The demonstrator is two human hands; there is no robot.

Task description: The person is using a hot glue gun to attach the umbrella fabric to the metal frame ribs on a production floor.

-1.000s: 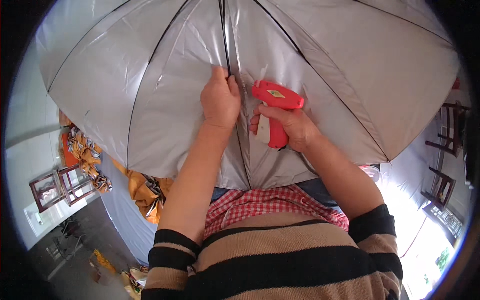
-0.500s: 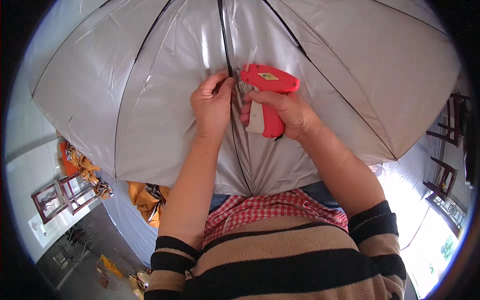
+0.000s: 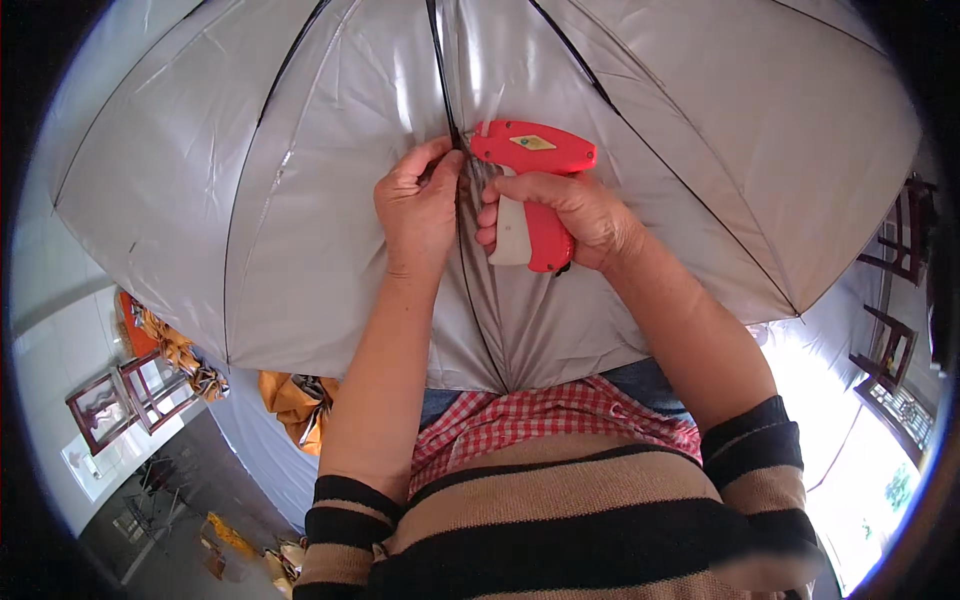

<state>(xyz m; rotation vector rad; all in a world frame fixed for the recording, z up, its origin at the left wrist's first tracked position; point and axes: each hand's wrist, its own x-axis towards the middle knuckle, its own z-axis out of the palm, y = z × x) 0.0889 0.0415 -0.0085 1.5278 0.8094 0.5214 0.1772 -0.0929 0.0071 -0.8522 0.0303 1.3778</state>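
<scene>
A silver-lined umbrella [image 3: 330,250] lies spread across my lap with its inner side up, black ribs running over the cloth. My left hand [image 3: 420,205] pinches the middle rib [image 3: 445,85] and the cloth beside it between thumb and fingers. In my right hand [image 3: 575,215] is a red and white tagging gun [image 3: 535,150], fingers wrapped round its white trigger. The gun's front end points left and meets the rib just above my left fingertips. Whether its needle is in the cloth cannot be made out.
Bundled orange-brown fabric [image 3: 298,405] sits at the left below the umbrella's edge. Dark wooden chairs [image 3: 130,400] stand at the far left, with more chairs [image 3: 890,335] at the right. A pale blue sheet [image 3: 255,450] hangs at the lower left.
My right hand has brought the tagging gun slightly left, its front end now against the rib. My left hand keeps its pinch, and the umbrella has shifted a little.
</scene>
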